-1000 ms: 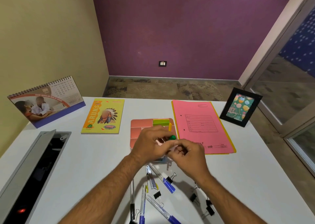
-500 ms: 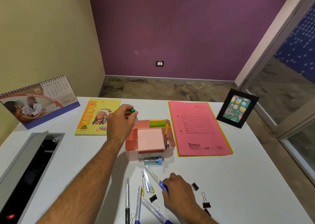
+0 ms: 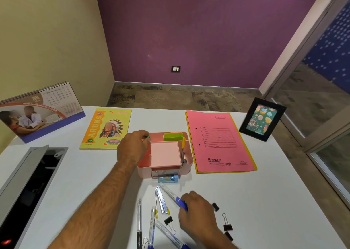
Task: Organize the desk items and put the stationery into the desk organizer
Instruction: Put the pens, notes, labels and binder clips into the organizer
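The pink desk organizer (image 3: 165,155) sits near the middle of the white surface (image 3: 265,201), with a pale pink note pad (image 3: 165,154) on top, green notes (image 3: 173,136) in its far compartment and a yellow pen (image 3: 183,146) standing in its right-hand slot. The left hand (image 3: 132,148) hangs at the organizer's far left corner, fingertips pinched on a small green object (image 3: 147,136). The right hand (image 3: 197,212) lies toward the near edge, its fingers curled onto the blue cap of a white marker (image 3: 173,196); whether it grips is not clear. More pens (image 3: 139,222) and black binder clips (image 3: 227,225) lie scattered beside it. A pink folder (image 3: 219,140) lies right of the organizer, a yellow notebook (image 3: 107,129) left of it. A desk calendar (image 3: 39,112) stands at the far left corner, a picture frame (image 3: 262,119) at the far right.
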A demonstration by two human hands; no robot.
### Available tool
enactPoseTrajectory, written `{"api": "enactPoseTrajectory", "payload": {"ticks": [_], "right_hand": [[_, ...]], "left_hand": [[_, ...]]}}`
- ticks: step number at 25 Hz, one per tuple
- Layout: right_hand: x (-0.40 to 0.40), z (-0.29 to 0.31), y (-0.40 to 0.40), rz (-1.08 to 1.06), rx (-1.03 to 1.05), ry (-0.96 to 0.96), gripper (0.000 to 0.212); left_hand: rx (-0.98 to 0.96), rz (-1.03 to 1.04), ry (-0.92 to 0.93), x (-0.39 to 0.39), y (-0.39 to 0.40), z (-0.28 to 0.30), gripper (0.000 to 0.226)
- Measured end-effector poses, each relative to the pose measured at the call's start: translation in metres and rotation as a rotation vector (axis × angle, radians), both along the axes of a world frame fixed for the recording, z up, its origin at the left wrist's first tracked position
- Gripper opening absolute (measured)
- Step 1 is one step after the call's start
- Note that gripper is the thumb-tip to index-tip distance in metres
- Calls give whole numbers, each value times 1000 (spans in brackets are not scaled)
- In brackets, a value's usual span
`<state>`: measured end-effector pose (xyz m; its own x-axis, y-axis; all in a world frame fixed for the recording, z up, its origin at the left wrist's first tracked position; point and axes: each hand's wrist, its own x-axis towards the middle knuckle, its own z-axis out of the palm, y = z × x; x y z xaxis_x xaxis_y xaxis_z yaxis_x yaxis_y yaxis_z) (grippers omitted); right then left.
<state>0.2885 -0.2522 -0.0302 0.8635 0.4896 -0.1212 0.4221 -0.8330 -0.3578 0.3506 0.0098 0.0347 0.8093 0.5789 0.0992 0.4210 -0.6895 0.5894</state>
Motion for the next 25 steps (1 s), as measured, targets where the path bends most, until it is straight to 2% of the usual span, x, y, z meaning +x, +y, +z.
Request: {"api": "enactPoseTrajectory", "payload": {"ticks": [4, 6, 8, 11, 14, 17, 21, 23, 25], "right_hand": [[5, 32, 5, -281, 425, 104, 24], [12, 58, 11, -345, 603, 128, 28], [19, 82, 17, -347, 745, 109, 35], [30, 110, 27, -310, 881, -5, 32], [42, 129, 38, -270, 999, -86, 24], [50, 136, 45, -244, 1066, -121, 19], [44, 130, 46, -205, 1025, -126, 26], [34, 113, 40, -195, 895, -28, 26], [21, 90, 33, -102, 581, 184, 27]], "left_hand": [[-67, -145, 40, -2, 6, -6, 45], [-48, -277, -14, -7, 4, -2, 51], [-15, -494, -76, -13, -5, 7, 52], [-54, -788, -143, -20, -26, 31, 54], [-115, -925, -291, -21, -44, 51, 45], [-128, -853, -454, -22, -51, 56, 38], [-80, -743, -494, -20, -43, 53, 32], [-121, -595, -514, -16, -34, 54, 29], [-149, -418, -525, -11, -21, 53, 25]]}}
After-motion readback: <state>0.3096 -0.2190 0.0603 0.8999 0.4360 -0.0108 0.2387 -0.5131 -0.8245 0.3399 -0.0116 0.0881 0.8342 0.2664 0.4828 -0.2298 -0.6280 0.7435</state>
